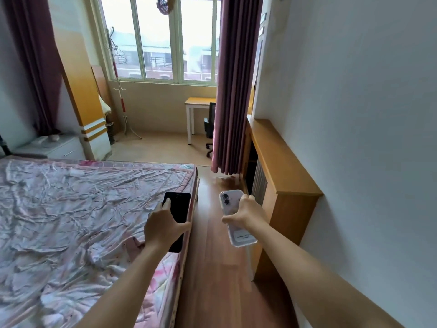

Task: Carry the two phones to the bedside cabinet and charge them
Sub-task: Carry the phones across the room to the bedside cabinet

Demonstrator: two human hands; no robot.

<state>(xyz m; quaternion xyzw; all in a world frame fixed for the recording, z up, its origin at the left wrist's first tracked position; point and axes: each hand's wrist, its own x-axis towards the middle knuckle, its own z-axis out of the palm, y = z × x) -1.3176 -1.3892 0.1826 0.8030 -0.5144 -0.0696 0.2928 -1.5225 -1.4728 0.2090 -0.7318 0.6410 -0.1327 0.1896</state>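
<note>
My left hand grips a black phone, held over the right edge of the bed. My right hand grips a pink phone in a clear case, camera side up, above the wooden floor. The white bedside cabinet stands far off at the left, beyond the bed's far side, with small pale items on its top.
A bed with a crumpled pink sheet fills the left. A wooden shelf unit runs along the right wall. A strip of wooden floor lies between them. Ahead are maroon curtains, a desk with a chair, and a coat stand.
</note>
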